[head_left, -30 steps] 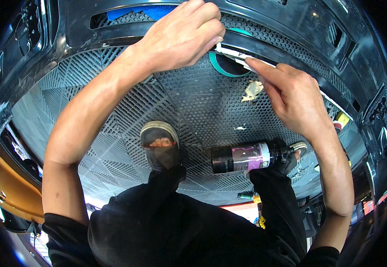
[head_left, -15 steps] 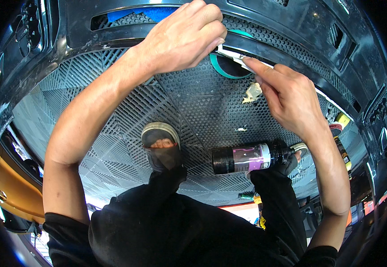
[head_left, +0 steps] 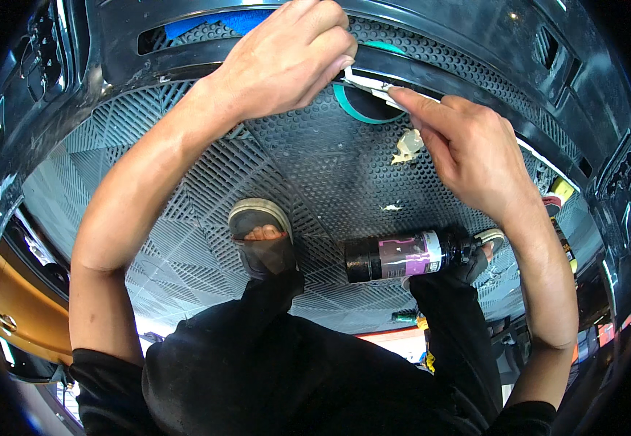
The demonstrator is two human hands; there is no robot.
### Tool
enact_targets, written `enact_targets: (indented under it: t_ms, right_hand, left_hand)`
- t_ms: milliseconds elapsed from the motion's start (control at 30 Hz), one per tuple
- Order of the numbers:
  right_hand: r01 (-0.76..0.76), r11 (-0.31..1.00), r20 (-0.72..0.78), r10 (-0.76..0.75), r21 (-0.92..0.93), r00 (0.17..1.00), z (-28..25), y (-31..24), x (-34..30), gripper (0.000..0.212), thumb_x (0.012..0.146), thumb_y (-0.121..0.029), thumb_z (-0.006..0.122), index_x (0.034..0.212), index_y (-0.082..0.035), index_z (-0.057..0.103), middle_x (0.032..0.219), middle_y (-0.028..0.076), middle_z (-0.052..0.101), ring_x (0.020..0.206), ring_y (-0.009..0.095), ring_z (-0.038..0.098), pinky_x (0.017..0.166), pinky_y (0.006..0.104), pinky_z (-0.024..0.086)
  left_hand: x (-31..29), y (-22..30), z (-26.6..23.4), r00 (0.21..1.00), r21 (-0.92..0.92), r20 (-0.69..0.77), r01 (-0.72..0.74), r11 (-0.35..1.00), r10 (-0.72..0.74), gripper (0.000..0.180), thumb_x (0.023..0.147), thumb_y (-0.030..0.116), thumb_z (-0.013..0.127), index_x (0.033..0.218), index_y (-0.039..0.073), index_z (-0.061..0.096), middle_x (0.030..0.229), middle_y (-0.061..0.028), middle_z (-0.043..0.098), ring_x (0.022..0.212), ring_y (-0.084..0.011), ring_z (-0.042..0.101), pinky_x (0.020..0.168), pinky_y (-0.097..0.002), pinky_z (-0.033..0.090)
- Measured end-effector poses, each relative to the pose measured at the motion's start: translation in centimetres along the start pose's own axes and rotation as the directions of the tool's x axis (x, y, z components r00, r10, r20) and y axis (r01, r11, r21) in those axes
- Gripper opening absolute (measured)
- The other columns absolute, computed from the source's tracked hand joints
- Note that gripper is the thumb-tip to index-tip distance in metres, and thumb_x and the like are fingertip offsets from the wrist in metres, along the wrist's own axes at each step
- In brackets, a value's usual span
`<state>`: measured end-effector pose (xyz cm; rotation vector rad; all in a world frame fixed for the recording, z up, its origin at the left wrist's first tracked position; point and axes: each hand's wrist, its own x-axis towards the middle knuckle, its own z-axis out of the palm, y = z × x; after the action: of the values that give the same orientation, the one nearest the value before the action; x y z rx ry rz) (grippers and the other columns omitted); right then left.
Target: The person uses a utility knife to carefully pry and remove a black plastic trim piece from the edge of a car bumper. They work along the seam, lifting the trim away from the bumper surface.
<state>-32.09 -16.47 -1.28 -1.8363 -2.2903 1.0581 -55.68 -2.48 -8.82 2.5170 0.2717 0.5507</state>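
Note:
A black car body panel (head_left: 206,64) with long cut-outs arches across the top. My left hand (head_left: 286,62) is at its lower edge, thumb and fingers closed on the end of a white strip (head_left: 350,75). Close to its right, my right hand (head_left: 475,145) is closed with the index finger stretched along a slim white piece (head_left: 382,92) that meets the strip. What exactly that piece is, I cannot make out. Behind and below the edge lies a black disc with a green rim (head_left: 352,109). More white shows along the panel edge (head_left: 537,156) to the right of my right hand.
A black bottle with a purple label (head_left: 406,256) lies on its side over my right foot area. Pale scraps (head_left: 407,145) are on the grey slotted floor tiles (head_left: 192,240). A blue cloth (head_left: 214,23) shows through a cut-out. An orange car (head_left: 21,309) stands at the left.
Both hands have shifted slightly left in the picture, along with the panel and the disc. The hold of each hand looks the same.

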Motion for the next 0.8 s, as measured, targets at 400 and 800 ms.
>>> enact_targets:
  t_ms: [400,800]
  right_hand:
    - [-0.06,0.998,0.031,0.06,0.01,0.998,-1.2,1.0,-1.7,0.052,0.092,0.0,0.065,0.141,-0.017,0.065,0.074,0.012,0.058,0.065,0.025,0.059,0.062,0.0404,0.049]
    - [-0.049,0.996,-0.051,0.053,0.07,0.997,0.5,-1.3,-0.6,0.052,0.092,-0.001,0.066,0.141,-0.017,0.065,0.075,0.011,0.059,0.065,0.028,0.06,0.062,0.0412,0.049]
  left_hand:
    - [-0.3,0.1,0.1,0.999,0.026,-0.044,0.016,1.0,-0.015,0.013,0.086,0.007,0.071,0.095,-0.001,0.065,0.091,-0.0163,0.06,0.082,-0.0333,0.06,0.074,-0.0425,0.05]
    - [0.4,0.4,-0.3,0.997,-0.006,-0.078,-0.001,1.0,0.001,0.015,0.085,0.003,0.07,0.097,-0.002,0.063,0.09,-0.0171,0.058,0.081,-0.0331,0.056,0.074,-0.0423,0.046]
